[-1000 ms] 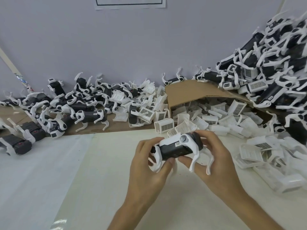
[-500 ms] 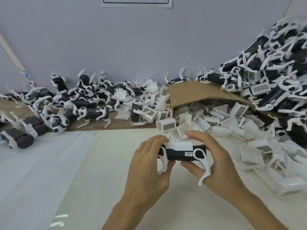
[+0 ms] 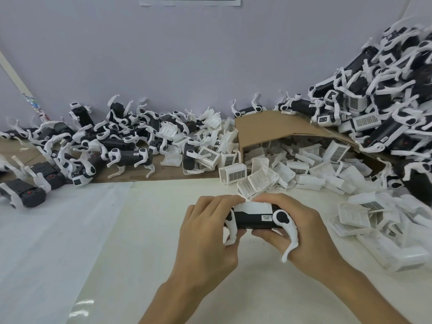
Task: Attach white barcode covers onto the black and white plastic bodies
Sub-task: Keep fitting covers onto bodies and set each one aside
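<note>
hands meet above the front middle of the pale counter (image 3: 140, 253); the left hand (image 3: 205, 232) has its grip closed round the left end of a black and white plastic body (image 3: 253, 219), fingers over the top, thumb tucked below beside a white leg; the right hand (image 3: 304, 237) has its grip closed on the right end, fingers arched over the top edge, thumb pressed under the black belly; the body lies level between them, held clear of the counter; a white cover (image 3: 251, 207) sits along its top under both sets of fingertips, though whether it is fully seated cannot be told; a small label reading "battery cover" faces the camera on the black side; a curved white leg hangs from each end.

behind, an open cardboard box (image 3: 268, 125) lies on its side, loose covers (image 3: 304, 167) spilling from its mouth onto the counter; more covers (image 3: 364, 211) lie heaped just right of the right hand; a low heap of bodies (image 3: 105, 148) spreads along the grey wall (image 3: 187, 54) at left; a taller pile (image 3: 385, 113) rises at right.
</note>
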Demonstrator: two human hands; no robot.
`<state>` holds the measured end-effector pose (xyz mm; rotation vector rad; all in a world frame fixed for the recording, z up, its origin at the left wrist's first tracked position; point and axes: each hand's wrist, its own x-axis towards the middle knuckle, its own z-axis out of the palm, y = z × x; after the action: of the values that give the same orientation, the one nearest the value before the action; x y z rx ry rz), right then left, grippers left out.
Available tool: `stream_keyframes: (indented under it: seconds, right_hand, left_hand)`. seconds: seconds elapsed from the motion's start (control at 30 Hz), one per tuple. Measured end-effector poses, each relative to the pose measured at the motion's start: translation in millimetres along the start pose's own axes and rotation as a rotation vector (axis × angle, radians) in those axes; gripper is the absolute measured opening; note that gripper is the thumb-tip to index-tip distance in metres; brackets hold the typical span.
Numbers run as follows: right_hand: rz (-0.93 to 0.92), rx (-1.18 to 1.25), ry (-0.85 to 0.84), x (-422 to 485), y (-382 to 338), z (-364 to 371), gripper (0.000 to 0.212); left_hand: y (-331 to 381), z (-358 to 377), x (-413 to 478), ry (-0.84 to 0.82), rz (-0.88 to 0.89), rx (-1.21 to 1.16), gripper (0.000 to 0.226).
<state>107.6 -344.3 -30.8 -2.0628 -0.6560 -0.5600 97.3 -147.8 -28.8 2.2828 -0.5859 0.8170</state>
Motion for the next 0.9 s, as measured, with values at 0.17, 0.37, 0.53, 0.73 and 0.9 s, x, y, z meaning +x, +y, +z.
stream_keyframes:
  seconds: [0.17, 0.37, 0.53, 0.73, 0.9]
  right_hand:
    - [-0.007, -0.061, -0.014, 0, -2, -3, 0.043]
    - [0.000, -0.022, -0.004, 1, -4, -5, 0.048]
    - [0.020, -0.029, -0.046, 1, -3, -5, 0.051]
    - [-0.090, -0.120, 0.009, -4, -8, 9, 0.046]
    - [-0.072, -0.003, 0.001, -7, -8, 14, 0.051]
  left_hand:
    - [-1, 0, 0, 0.007, 0.023, 0.041, 0.051]
    - [-3, 1, -1, 0.010, 0.037, 0.022, 0.049]
    - [-3, 0, 0, 0.000, 0.072, -0.032, 0.050]
    - [-9, -3, 3, -0.162, 0.072, 0.094, 0.054]
    - [-8, -3, 2, -0.129, 0.113, 0.047, 0.060]
